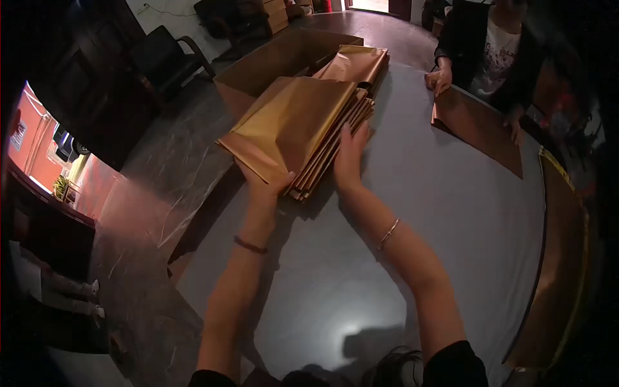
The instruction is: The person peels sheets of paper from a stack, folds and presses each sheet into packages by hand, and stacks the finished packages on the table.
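Note:
A thick stack of folded golden-brown sheets, glossy on top, is tilted at the far edge of the table. My left hand grips its near corner, thumb on the upper side and the other fingers hidden beneath. Along the stack's right side, where the folded layers show, my right hand lies with its fingers stretched out against the edges. Just behind sits another folded golden-brown bundle, partly covered by the stack. I cannot tell whether the sheets are paper or plastic.
An open cardboard box stands beyond the stack. Across the grey-covered table, a person handles a folded brown sheet. Brown material with a yellow edge lies at the right. Black chairs stand left.

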A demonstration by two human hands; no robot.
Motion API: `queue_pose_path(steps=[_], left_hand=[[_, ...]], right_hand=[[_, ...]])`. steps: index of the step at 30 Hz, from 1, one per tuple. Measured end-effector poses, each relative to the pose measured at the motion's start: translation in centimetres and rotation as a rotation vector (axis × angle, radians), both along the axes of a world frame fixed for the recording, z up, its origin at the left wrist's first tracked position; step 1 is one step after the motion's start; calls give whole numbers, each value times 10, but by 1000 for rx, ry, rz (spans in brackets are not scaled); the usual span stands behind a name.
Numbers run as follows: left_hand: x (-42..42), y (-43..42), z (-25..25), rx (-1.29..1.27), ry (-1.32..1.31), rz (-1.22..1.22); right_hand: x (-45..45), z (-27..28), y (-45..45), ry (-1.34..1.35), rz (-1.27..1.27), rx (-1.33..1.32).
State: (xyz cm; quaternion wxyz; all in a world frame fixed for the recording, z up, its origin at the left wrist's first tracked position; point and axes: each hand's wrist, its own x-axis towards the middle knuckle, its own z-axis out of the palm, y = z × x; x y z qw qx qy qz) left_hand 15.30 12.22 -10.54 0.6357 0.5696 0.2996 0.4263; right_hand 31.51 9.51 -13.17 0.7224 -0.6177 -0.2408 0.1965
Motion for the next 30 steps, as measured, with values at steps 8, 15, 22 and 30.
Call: queue_pose_path(steps=[8,15,22,30], left_hand=[[-1,7,-2,-115,-47,10],[-6,35,-22,-81,-82,-13],[-14,16,-59,-146,92,-102],[26,-242,-41,-76,16,-330]], right_hand=[[-28,11,-22,166,43,18],[-8,-1,-144,82,-45,-169],[-4,-1,-334,105,-331,-289],[-144,-17,-598,67,-493,-477]])
